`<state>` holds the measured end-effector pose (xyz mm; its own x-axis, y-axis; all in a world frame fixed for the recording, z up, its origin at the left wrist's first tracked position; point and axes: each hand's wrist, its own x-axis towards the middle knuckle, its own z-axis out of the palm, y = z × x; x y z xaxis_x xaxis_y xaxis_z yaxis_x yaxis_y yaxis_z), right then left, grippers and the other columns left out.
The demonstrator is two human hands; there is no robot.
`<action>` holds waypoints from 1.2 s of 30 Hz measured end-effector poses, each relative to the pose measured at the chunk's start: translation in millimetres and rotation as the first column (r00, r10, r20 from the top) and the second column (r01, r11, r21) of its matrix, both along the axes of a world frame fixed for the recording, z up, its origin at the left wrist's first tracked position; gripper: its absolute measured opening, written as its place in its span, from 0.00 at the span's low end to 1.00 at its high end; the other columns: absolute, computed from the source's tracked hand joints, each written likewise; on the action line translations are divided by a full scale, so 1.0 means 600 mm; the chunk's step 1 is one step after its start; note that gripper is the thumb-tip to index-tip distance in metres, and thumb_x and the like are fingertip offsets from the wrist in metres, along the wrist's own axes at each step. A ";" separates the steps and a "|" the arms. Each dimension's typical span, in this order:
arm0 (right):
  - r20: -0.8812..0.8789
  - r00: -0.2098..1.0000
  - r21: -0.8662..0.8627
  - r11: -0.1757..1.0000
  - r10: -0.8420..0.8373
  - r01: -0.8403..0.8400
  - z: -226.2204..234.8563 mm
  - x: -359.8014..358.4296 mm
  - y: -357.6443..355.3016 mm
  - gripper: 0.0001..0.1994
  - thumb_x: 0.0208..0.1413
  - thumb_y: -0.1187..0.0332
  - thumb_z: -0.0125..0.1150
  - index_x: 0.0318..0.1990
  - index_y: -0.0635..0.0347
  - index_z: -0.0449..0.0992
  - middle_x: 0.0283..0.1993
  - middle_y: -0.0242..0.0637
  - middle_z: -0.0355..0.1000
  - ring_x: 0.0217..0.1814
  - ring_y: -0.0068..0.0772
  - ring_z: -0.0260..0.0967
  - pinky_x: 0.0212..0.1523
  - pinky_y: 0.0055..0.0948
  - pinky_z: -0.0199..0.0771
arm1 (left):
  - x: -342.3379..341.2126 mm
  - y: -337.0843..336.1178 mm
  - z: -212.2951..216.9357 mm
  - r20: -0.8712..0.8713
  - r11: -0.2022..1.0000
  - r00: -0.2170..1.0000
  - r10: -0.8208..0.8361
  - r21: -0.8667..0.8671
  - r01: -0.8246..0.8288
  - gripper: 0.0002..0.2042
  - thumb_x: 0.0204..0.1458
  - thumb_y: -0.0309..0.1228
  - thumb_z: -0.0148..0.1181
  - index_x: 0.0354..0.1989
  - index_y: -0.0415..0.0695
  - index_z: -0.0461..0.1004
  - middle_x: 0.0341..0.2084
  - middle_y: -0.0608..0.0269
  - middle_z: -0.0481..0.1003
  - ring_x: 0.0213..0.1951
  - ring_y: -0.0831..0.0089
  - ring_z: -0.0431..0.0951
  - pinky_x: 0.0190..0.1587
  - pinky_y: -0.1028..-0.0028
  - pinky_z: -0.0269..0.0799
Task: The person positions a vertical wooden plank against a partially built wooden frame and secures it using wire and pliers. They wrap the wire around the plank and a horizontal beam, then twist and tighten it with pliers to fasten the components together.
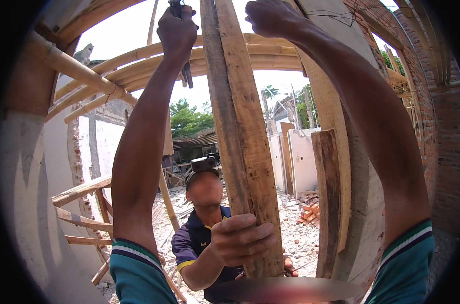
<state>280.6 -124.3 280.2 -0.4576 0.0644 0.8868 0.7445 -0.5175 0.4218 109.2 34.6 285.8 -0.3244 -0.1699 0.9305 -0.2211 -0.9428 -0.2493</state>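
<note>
My left hand is raised at the upper left, closed around dark pincers. Their head shows above the fist and the handle ends hang below it. My right hand is raised too, on the other side of an upright wooden beam, its fingers curled closed. Whatever it may hold is hidden. The beam stands between my arms, rough and cracked along its length. Facing me, a co-worker in a dark shirt and cap looks up and grips the beam low down with one hand.
Bamboo poles cross overhead behind the beam. Thin wire hangs near my right arm. A shorter plank stands at the right beside a wall post. Rubble covers the ground, with a wooden frame at the left.
</note>
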 end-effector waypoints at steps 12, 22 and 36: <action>-0.523 0.451 -0.135 0.453 0.723 -0.882 -0.026 0.008 0.049 0.26 0.52 0.44 0.76 0.23 0.58 0.77 0.24 0.34 0.72 0.29 0.26 0.70 0.38 0.32 0.73 | -0.021 -0.020 -0.015 0.006 0.942 0.989 -0.148 -0.304 0.143 0.12 0.64 0.30 0.55 0.53 0.41 0.76 0.40 0.56 0.82 0.41 0.73 0.79 0.43 0.69 0.75; -0.684 0.452 -0.106 0.535 0.573 -0.838 -0.039 -0.017 0.023 0.31 0.59 0.43 0.68 0.49 0.68 0.83 0.46 0.51 0.77 0.57 0.43 0.72 0.59 0.53 0.70 | 0.009 -0.059 -0.057 0.034 0.917 0.956 0.291 -0.296 -0.269 0.11 0.66 0.37 0.58 0.43 0.43 0.81 0.32 0.58 0.83 0.39 0.62 0.84 0.46 0.59 0.76; -0.472 0.855 -0.151 0.936 0.215 -0.319 -0.008 -0.023 -0.005 0.32 0.51 0.35 0.69 0.39 0.62 0.85 0.35 0.42 0.81 0.40 0.36 0.81 0.48 0.42 0.80 | 0.007 -0.041 -0.034 0.154 0.828 0.819 0.553 -0.214 -0.519 0.12 0.64 0.38 0.60 0.41 0.40 0.81 0.33 0.56 0.82 0.36 0.57 0.83 0.43 0.53 0.76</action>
<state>267.0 -127.4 275.4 -0.0485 0.2099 0.9765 0.9742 -0.2057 0.0926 113.3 9.7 265.4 -0.4061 -0.2310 0.8842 0.3693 -0.9265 -0.0724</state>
